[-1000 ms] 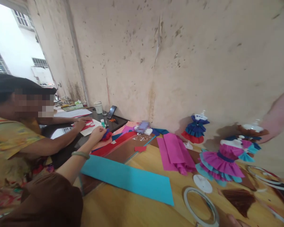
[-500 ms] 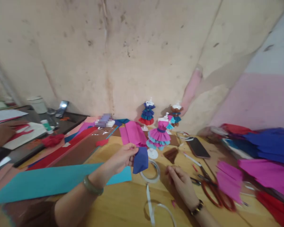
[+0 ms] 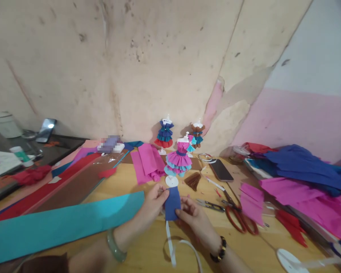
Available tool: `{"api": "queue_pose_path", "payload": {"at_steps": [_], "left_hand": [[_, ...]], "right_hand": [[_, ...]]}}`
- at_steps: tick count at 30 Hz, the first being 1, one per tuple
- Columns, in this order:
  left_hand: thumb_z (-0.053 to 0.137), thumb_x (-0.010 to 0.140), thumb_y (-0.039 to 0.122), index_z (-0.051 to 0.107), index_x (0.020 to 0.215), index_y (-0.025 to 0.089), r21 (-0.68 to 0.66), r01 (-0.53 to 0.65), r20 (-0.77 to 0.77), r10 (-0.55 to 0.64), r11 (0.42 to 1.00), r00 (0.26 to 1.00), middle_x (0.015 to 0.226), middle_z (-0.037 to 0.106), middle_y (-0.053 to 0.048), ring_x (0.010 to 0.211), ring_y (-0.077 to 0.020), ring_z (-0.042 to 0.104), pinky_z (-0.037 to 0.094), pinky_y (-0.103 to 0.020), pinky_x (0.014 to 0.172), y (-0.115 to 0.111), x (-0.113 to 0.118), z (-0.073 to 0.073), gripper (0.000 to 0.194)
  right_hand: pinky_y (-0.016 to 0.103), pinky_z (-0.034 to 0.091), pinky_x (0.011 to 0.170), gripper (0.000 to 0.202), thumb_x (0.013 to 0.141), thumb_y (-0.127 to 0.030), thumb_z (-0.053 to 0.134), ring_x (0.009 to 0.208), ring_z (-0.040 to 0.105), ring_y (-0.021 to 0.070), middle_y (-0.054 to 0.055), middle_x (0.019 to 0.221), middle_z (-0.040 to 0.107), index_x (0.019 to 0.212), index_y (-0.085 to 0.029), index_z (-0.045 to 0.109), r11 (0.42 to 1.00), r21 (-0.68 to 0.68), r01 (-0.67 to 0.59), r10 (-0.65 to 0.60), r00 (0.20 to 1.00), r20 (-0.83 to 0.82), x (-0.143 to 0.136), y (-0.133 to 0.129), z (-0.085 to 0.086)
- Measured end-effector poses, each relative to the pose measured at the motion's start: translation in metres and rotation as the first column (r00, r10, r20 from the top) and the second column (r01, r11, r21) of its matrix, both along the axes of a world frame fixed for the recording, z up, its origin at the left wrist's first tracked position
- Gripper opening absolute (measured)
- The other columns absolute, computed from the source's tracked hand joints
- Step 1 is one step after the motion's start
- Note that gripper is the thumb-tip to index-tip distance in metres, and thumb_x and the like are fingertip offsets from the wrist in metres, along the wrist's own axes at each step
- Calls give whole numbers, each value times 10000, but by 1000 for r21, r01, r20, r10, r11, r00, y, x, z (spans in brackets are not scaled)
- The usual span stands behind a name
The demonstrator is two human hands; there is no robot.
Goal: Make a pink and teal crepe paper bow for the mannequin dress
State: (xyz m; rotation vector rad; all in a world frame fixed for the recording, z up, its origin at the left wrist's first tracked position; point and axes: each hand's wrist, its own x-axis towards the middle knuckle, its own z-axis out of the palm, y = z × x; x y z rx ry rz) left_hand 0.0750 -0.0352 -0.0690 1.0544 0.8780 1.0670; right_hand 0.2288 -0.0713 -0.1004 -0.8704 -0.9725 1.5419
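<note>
A small dark-blue piece of crepe paper (image 3: 172, 204) is held up over the wooden table between my two hands. My left hand (image 3: 155, 201) pinches its left edge, fingers closed. On the lower right side, my right hand (image 3: 195, 220) grips the paper between thumb and fingers. Just behind it stands a mini dress form (image 3: 178, 158) in a pink and light-blue ruffled dress with a dark-blue waistband. Two more dressed forms, one in a blue and red dress (image 3: 165, 134) and one in a brown and teal dress (image 3: 197, 134), are near the wall. A narrow white strip (image 3: 170, 244) lies below the paper.
A long turquoise paper strip (image 3: 65, 220) lies at left, folded pink paper (image 3: 149, 163) behind it. On the right are thread snips (image 3: 211, 205), red-handled scissors (image 3: 240, 218), a phone (image 3: 221, 170) and a pile of coloured paper (image 3: 309, 170). A brown tassel-like bunch (image 3: 193, 181) sits near the middle.
My right hand has come left and taken hold of the blue paper, which only my left hand held before. The view has turned right, and the other person's hand at far left is gone from sight.
</note>
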Motion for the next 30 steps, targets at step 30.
{"api": "queue_pose_path", "payload": {"at_steps": [30], "left_hand": [[683, 669, 215, 648, 625, 144, 105, 159, -275, -125, 982, 953, 585, 604, 3, 578, -144, 528, 413, -256, 577, 2, -2, -15, 91]], "right_hand": [[283, 503, 711, 336, 632, -401, 837, 743, 639, 185, 30, 818, 711, 869, -193, 720, 974, 12, 226, -226, 972, 67, 15, 4, -5]]}}
